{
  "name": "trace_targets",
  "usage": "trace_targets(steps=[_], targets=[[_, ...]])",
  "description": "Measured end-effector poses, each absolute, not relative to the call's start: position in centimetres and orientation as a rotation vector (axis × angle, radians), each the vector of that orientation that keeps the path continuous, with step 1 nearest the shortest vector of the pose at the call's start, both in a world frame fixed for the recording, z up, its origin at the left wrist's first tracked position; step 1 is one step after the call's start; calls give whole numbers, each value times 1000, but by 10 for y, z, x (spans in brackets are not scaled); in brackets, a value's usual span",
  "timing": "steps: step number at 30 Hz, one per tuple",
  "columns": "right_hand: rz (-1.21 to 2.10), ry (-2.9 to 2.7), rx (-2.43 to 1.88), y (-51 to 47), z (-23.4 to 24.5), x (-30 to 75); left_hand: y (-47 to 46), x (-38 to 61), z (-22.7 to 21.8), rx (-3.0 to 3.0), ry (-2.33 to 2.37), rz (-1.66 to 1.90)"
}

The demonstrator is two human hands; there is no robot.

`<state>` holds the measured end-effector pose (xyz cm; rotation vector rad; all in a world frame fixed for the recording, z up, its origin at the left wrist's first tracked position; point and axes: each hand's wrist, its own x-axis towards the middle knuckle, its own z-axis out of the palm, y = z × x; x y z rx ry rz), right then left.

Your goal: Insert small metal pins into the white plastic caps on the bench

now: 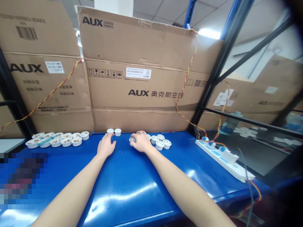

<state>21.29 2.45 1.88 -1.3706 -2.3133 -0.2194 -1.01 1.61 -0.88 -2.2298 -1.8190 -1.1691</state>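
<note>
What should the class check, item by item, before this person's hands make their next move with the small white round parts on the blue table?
1. Grip: right hand closed around one white round part: ok.
2. Free hand: left hand holds nothing, palm down on the blue table: ok.
3. Contact: whether the left hand touches the two loose parts by its fingertips: cannot tell.
4. Supply: cluster of parts beside the right hand, upright: ok.
5. Stray item: tiny piece lying between the hands, identified: cannot tell.
6. Clearance: power strip apart from both hands: ok.
</note>
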Motion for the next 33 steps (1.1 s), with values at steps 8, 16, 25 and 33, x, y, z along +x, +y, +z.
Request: trace_targets(steps=[8, 16, 25, 33], targets=[[-289, -2187, -1402, 18, 18, 202, 17, -8, -7, -2207, -2007, -1104], [-125, -2463, -1387, 58, 26, 132, 30, -19, -23, -2224, -1892, -1293], [193, -2302, -947, 30, 26, 167, 26, -9, -15, -2437, -1852, -1225], [537, -2540, -826, 5, 11, 202, 20, -9, -13, -2550, -1801, -1242]])
